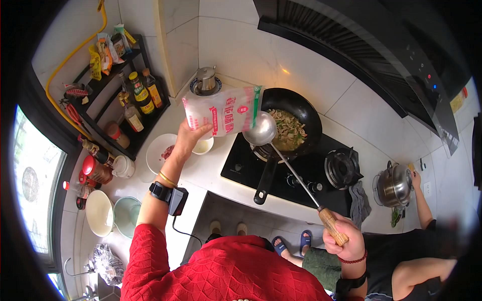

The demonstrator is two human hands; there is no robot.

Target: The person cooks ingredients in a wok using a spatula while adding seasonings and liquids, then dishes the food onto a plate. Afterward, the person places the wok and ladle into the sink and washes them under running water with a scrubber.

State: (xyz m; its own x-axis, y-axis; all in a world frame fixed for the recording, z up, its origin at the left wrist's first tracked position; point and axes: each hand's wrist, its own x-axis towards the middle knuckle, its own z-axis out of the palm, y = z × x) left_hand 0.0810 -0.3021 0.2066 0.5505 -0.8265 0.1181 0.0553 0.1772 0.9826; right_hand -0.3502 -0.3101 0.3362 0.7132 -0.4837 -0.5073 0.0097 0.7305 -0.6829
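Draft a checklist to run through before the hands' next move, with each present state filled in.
1. Left hand grips the white plastic bag with red print and green edge: ok.
2. Right hand holds the long steel ladle by its brown wooden handle: ok.
3. Ladle bowl close to the bag's green edge: ok.
4. Round black wok over the black glass hob: ok.
5. Bag's contents in the ladle: cannot tell.
6. Flame beneath the wok: cannot tell.
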